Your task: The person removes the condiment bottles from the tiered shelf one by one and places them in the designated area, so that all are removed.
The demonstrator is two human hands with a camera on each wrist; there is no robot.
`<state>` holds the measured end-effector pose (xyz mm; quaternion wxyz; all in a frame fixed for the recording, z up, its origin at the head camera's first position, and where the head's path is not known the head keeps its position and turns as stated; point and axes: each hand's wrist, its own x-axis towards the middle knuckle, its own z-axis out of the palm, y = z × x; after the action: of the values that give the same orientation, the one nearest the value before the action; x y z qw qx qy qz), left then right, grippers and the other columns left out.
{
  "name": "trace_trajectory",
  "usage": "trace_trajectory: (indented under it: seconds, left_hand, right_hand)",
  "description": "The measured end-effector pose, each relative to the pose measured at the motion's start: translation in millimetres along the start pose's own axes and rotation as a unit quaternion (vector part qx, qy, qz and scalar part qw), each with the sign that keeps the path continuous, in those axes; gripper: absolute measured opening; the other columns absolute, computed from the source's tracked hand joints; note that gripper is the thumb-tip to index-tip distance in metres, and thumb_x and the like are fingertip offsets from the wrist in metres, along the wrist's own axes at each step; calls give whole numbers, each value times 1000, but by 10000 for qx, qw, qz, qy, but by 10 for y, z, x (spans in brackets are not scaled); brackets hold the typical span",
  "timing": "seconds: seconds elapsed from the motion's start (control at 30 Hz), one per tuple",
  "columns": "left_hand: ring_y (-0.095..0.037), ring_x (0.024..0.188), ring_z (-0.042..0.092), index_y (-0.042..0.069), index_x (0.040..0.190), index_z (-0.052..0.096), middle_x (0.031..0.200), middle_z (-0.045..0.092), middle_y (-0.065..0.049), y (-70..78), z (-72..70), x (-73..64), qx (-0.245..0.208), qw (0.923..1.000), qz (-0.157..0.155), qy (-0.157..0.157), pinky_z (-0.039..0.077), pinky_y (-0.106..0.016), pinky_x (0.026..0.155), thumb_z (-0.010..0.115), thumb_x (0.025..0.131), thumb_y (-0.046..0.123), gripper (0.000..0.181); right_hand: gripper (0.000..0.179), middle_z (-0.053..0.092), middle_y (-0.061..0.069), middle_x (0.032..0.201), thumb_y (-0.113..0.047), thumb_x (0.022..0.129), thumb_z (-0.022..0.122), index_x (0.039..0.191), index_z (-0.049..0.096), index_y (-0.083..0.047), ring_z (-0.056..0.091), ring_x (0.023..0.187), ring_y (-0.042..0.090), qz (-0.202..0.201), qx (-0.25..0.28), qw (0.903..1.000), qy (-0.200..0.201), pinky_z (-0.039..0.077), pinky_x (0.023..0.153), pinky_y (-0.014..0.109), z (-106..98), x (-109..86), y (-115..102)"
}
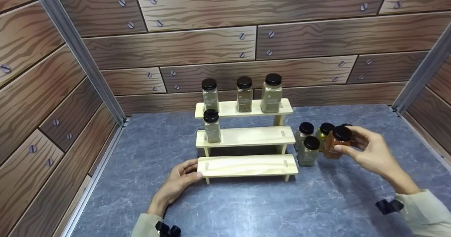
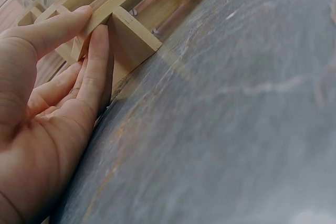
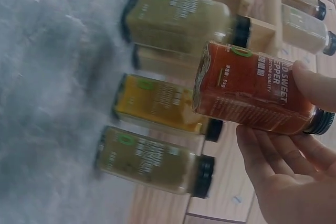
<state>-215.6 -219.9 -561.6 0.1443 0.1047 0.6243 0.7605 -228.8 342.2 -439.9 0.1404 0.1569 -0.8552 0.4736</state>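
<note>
A three-step wooden rack (image 1: 246,136) stands on the table. My left hand (image 1: 178,180) pinches the left end of its lowest step, thumb against one face and fingers beneath; the left wrist view shows this grip on the board (image 2: 100,17) closely. Between thumb and fingers, my right hand (image 1: 373,152) holds a black-capped jar of red sweet pepper (image 3: 252,90), raised off the table and tilted. Beside it stand a greenish jar (image 1: 307,156), a yellow jar (image 3: 157,103) and a brownish-green jar (image 3: 149,161). The yellow one is partly hidden in the head view.
Three spice jars, among them a large one (image 1: 272,96), stand on the rack's top step. A single jar (image 1: 212,128) is at the left of the middle step. Wood-patterned walls (image 1: 197,47) and metal corner posts (image 1: 81,54) enclose the grey table (image 1: 229,209).
</note>
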Motion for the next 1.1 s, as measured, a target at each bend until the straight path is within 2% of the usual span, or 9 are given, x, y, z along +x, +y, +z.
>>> trace_trajectory:
  seconds: [0.3, 0.57, 1.1]
  left_hand:
    - [-21, 117, 71, -18, 155, 34, 146, 58, -26, 1, 7, -8, -24, 10000, -37, 22, 59, -32, 107, 72, 96, -1, 72]
    - [-22, 117, 71, -18, 155, 34, 147, 57, -27, 3, 0, -11, 31, 10000, -12, 47, 59, -33, 108, 72, 96, -1, 72]
    - [-19, 116, 70, -19, 154, 34, 141, 62, -19, -13, -8, -7, 0, 10000, 20, 89, 60, -31, 105, 72, 96, -1, 72]
  right_hand:
    - [54, 69, -28, 111, 10, 83, 84, 133, 62, 11, 69, 99, -8, 54, 143, 9999, -73, 58, 86, 9, 133, -84, 216]
    - [53, 69, -29, 111, 14, 81, 83, 129, 61, 15, 69, 100, -8, 125, 392, 9991, -132, 58, 89, 10, 207, -106, 343]
    - [55, 69, -26, 113, 14, 82, 82, 132, 59, 15, 69, 104, -8, 251, 546, 9978, -289, 59, 91, 12, 246, -111, 436]
